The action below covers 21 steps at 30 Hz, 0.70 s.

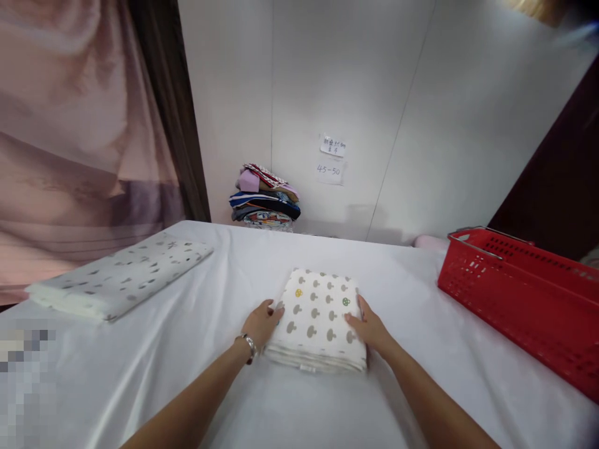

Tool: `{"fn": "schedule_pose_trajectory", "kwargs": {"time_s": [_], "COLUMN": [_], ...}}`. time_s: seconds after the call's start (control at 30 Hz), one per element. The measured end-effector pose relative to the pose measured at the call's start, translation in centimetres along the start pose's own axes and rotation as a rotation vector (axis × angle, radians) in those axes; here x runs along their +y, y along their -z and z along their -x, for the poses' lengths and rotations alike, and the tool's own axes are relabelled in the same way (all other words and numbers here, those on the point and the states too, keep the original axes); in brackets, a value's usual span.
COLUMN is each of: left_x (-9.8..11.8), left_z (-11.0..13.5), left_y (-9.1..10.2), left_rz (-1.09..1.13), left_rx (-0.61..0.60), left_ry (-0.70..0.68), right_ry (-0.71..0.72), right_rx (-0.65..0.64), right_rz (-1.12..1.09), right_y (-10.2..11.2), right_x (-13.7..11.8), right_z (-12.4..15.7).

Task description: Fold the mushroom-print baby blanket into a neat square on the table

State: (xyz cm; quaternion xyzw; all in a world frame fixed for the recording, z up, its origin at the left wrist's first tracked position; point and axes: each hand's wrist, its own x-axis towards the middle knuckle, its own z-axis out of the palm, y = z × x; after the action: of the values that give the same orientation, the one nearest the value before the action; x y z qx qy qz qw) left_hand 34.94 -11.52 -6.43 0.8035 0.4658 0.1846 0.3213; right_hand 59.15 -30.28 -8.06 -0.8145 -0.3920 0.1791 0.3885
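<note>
A neatly folded white cloth (322, 305) with grey mushroom prints lies in front of me, a few of its mushrooms yellow or green. At its left edge, my left hand (260, 323), with a silver bracelet at the wrist, grips the side with the thumb on top. My right hand (373, 325) holds the opposite edge, thumb over the print and fingers along the side. Several layers show at the near fold. Whether the cloth rests fully on the table or is slightly raised, I cannot tell.
A white sheet covers the table (224, 399). Another folded cloth (126, 274) with grey marks lies on the left, and a red plastic basket (519, 312) stands on the right. Behind the table is a stack of folded fabrics (265, 202); paper notes (331, 169) hang on the wall.
</note>
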Motion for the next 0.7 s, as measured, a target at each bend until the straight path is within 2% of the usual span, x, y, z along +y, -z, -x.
{"fn": "schedule_pose_trajectory", "kwargs": {"time_s": [0.1, 0.23, 0.3, 0.4, 0.5, 0.57, 0.63, 0.7], "left_x": [0.3, 1.6, 2.3, 2.7, 2.8, 3.2, 4.0, 4.9], "left_z": [0.5, 2.0, 2.5, 2.7, 1.6, 0.1, -2.0, -4.1], "left_y": [-0.8, -2.4, -3.2, -3.5, -2.9, -2.6, -2.6, -3.1], "left_rz": [0.003, 0.116, 0.158, 0.128, 0.061, 0.016, -0.033, -0.101], "left_rx": [-0.011, -0.115, -0.173, -0.194, -0.090, 0.052, 0.157, 0.161], "left_ry": [0.018, 0.047, 0.039, 0.029, -0.011, -0.151, -0.320, -0.419], "right_ry": [-0.007, -0.004, -0.014, -0.003, 0.137, 0.306, 0.446, 0.528], "right_rx": [-0.021, 0.001, -0.040, -0.152, -0.072, -0.022, -0.044, -0.129], "right_rz": [-0.138, -0.316, -0.220, 0.075, 0.387, 0.490, 0.513, 0.549], "right_y": [-0.2, 1.9, 3.4, 4.9, 4.8, 3.7, 2.0, 0.1], "right_x": [-0.6, -0.3, 0.3, 0.7, -0.8, -2.6, -4.3, -5.3], "right_z": [-0.7, -3.0, -4.7, -6.5, -6.6, -5.7, -4.4, -3.0]}}
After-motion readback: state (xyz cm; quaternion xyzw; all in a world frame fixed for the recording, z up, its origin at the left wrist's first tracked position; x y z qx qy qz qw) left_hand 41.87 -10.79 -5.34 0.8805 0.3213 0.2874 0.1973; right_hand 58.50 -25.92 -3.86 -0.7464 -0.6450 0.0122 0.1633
